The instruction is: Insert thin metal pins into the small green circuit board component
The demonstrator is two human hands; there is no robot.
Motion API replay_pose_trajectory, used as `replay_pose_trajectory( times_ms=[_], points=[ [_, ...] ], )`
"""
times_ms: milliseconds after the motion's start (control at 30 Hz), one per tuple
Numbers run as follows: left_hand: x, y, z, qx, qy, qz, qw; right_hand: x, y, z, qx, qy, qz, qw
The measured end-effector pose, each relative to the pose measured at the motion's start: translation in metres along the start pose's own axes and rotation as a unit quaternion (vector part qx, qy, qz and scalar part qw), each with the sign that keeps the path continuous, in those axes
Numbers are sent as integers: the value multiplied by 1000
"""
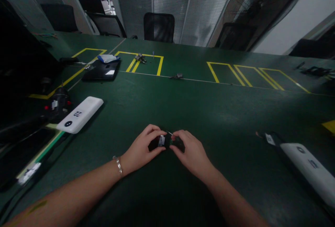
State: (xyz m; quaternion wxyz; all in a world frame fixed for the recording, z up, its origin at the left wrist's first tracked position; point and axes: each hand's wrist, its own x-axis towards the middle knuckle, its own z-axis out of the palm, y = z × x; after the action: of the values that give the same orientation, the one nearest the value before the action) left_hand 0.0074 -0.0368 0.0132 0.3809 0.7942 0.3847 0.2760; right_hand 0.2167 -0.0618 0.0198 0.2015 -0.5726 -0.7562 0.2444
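Observation:
Near the front middle of the green table (209, 115), my left hand (145, 146) grips the left end of a small dark part (162, 141) with a pale label, thumb and fingers on its edges. My right hand (192, 152) pinches a small green circuit board (177, 143) at the right. The two pieces lie close together between my fingertips; whether they are joined I cannot tell. A thin light-coloured bit shows by my right fingertips.
A white power bank (83, 113) lies at the left beside a black device (60, 101). Another white power bank (309, 171) is at the right. Farther back are a black laptop (101, 70), metal parts (140, 58) and a small metal piece (178, 76).

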Motion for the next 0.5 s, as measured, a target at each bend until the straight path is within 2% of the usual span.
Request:
replay_pose_trajectory(
  times_ms=[133, 300, 400, 500],
  points=[
    [1, -6, 0, -111, -14, -40, 993, 1, 2, -1, 22, -16, 19, 999],
    [3, -8, 1, -288, -26, -108, 951, 2, 2, -3, 46, -21, 24, 998],
    [4, -6, 0, -308, -31, -116, 944, 1, 2, -4, 81, -9, 28, 996],
    [3, -5, 1, -281, -31, -113, 953, 0, -1, -4, 150, 7, 27, 988]
  ],
)
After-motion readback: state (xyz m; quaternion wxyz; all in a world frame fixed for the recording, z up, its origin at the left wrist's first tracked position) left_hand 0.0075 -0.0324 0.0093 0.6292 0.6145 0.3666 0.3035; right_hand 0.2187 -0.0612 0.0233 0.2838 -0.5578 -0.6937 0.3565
